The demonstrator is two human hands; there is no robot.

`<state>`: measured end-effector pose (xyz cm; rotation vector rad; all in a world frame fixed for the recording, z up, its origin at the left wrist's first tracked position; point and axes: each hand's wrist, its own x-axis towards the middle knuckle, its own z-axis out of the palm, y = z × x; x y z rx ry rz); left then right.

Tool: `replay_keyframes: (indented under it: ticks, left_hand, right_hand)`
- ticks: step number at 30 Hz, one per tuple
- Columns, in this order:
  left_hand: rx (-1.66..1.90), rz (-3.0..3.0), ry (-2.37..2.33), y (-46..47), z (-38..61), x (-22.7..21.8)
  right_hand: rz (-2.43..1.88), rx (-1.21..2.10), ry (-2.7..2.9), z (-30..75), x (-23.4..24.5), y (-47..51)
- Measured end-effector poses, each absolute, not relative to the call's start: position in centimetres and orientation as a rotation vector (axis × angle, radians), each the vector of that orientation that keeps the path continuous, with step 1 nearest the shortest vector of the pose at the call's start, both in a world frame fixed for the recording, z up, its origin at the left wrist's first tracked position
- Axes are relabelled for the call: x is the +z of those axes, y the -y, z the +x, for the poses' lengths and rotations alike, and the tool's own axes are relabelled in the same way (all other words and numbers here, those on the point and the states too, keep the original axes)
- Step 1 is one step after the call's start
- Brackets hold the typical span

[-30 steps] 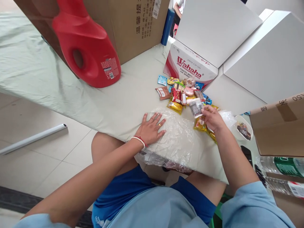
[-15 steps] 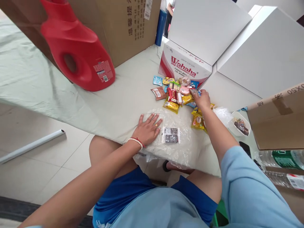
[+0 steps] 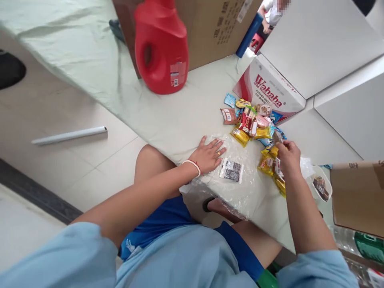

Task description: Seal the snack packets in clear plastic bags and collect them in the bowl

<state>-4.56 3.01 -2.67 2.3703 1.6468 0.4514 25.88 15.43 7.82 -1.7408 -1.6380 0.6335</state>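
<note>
My left hand (image 3: 210, 155) lies flat with fingers spread on a clear plastic bag (image 3: 250, 192) at the table's near edge. Just right of it, a small black-and-white printed packet (image 3: 232, 171) rests on or inside the plastic; I cannot tell which. My right hand (image 3: 289, 157) pinches a small dark snack in a clear wrapper (image 3: 277, 138) at the right side of a pile of wrapped snacks. That pile includes a red packet (image 3: 246, 122), a brown packet (image 3: 229, 116) and a light-blue packet (image 3: 230, 100). Several yellow packets (image 3: 266, 164) lie beside the right hand.
A red detergent jug (image 3: 163, 52) and a large cardboard box (image 3: 210, 44) stand at the back left. Behind the snacks is a Wahaha carton (image 3: 270, 88). A white bowl (image 3: 327, 186) with dark contents sits right, near another cardboard box (image 3: 357, 200) and plastic bottles (image 3: 369, 245).
My right hand has drawn back from the middle of the snack pile toward its near right side, with a small wrapped snack in its fingers. My left hand stays flat. The view has turned left.
</note>
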Motion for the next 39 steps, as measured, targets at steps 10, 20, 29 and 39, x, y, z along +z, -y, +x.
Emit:
replay_keyframes:
  ticks: [10,20,29,39]
  left_hand:
    - [0.481,2.375,-1.651,-3.0,-4.5,-3.0]
    - [0.454,2.366,-1.652,-3.0,-4.4,-2.9]
    - [0.495,2.350,-1.638,-3.1,-4.4,-3.1]
    - [0.503,2.334,-1.670,-3.3,-4.4,-3.2]
  right_hand:
    - [-1.452,0.565,2.851,20.2,5.8,-4.5]
    - [-1.497,0.339,3.078,18.6,5.2,-4.2]
    - [-1.610,0.450,2.653,23.3,6.6,-5.0]
    - [-1.601,0.470,2.811,16.9,3.7,-4.3]
